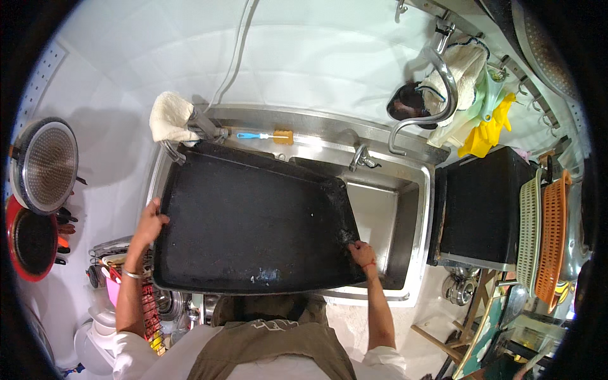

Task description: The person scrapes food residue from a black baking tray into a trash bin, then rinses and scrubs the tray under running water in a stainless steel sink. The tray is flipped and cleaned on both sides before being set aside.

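A large black baking tray lies across the stainless steel sink, hiding the left basin and part of the right one. On its left rim my left hand keeps a grip, with a metal bangle at the wrist. My right hand holds the tray's right edge near the front corner. Pale specks and a bluish-white patch mark the tray's dark surface. The basin at right shows bare metal, below a small tap. A second tap at left has a cream cloth draped over it.
Behind the tray lies a blue-handled brush on the sink ledge. A curved spout reaches out above the right side. Yellow gloves hang over a black box-shaped appliance. Pans hang on the left wall; plastic baskets stand far right.
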Demonstrator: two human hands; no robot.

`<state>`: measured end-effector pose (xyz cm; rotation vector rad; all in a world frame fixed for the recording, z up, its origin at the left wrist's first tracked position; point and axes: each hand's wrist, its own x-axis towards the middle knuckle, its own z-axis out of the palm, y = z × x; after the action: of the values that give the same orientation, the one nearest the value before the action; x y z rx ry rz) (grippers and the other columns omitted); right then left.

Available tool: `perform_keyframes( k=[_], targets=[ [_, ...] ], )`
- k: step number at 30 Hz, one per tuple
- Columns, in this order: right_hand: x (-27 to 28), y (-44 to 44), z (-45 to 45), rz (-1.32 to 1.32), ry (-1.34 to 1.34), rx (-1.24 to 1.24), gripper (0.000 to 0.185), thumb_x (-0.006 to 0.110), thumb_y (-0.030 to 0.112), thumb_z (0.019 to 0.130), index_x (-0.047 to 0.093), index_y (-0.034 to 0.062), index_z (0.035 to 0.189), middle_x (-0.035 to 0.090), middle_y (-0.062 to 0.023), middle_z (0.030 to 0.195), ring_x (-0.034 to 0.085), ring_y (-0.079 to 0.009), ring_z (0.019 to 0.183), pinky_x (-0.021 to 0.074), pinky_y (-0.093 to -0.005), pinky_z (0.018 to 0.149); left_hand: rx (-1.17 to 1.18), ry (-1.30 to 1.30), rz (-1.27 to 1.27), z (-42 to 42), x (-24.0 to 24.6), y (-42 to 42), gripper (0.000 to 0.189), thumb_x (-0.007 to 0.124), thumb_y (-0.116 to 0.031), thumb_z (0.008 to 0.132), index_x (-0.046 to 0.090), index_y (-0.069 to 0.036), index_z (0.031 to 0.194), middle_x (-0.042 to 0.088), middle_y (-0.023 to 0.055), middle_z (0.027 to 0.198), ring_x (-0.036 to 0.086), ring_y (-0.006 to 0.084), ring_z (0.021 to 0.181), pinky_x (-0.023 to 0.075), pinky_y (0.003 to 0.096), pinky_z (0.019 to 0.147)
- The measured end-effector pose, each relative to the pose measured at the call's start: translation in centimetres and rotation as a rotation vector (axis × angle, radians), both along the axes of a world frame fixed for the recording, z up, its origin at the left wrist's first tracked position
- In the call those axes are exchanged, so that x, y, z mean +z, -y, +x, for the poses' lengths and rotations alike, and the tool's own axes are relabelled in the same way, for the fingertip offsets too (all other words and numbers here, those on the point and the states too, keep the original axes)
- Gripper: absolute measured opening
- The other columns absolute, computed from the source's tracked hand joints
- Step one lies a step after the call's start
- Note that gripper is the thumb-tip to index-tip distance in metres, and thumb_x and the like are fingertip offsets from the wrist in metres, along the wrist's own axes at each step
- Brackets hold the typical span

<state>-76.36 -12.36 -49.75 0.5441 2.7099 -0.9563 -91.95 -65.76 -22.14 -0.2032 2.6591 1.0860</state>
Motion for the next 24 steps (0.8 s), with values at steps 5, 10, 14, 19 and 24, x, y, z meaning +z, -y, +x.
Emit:
perform_keyframes(
  k=[5,10,14,19,24],
  targets=[
    [5.7,-3.2,2.3,-0.139,0.14,0.05,0.035,0.057,0.037,0.078,0.063,0.0022,0.076,0.057,-0.0147,0.062,0.057,-0.0257,0.06,0.0428,-0.0371,0.058,0.048,0.116,0.149,-1.9,7.3,-3.9,0.028,0.052,-0.008,0.067,0.048,0.003,0.092,0.05,0.0043,0.079,0.049,0.0127,0.072,0.0382,0.0239,0.067],
    [8.8,-3.7,4.0,-0.242,0.302,0.088,0.036,0.057,0.037,0.079,0.061,0.0021,0.072,0.059,-0.0195,0.066,0.058,-0.0348,0.062,0.0433,-0.0396,0.058,0.144,0.208,0.179,-1.9,10.3,-6.1,0.029,0.052,-0.01,0.065,0.049,-0.001,0.092,0.047,0.003,0.079,0.045,0.0114,0.073,0.0371,0.0219,0.068],
    [11.1,-3.1,4.5,-0.198,0.238,0.031,0.036,0.059,0.035,0.077,0.057,0.0003,0.066,0.058,-0.0194,0.062,0.058,-0.0353,0.062,0.0436,-0.0404,0.057,0.107,0.3,0.279,-1.3,10.2,-4.6,0.034,0.051,-0.009,0.065,0.049,-0.001,0.098,0.049,0.0036,0.086,0.047,0.0136,0.082,0.0381,0.0226,0.075],
    [12.7,-0.6,3.5,0.045,-0.109,-0.086,0.031,0.06,0.029,0.076,0.055,-0.0008,0.067,0.057,-0.0158,0.062,0.057,-0.0332,0.06,0.0435,-0.0395,0.057,0.009,0.085,0.36,2.7,5.0,0.1,0.038,0.045,0.003,0.063,0.047,-0.001,0.101,0.049,0.0013,0.094,0.046,0.015,0.092,0.0358,0.0241,0.085],
    [11.1,1.8,0.2,0.091,-0.39,-0.24,0.024,0.064,0.022,0.073,0.054,0.001,0.066,0.056,-0.0158,0.067,0.056,-0.0348,0.061,0.0436,-0.0408,0.056,0.201,0.054,0.256,4.9,-5.4,5.0,0.039,0.048,0.008,0.067,0.049,-0.004,0.105,0.05,-0.0007,0.103,0.044,0.0149,0.1,0.0307,0.0241,0.089]
  ],
)
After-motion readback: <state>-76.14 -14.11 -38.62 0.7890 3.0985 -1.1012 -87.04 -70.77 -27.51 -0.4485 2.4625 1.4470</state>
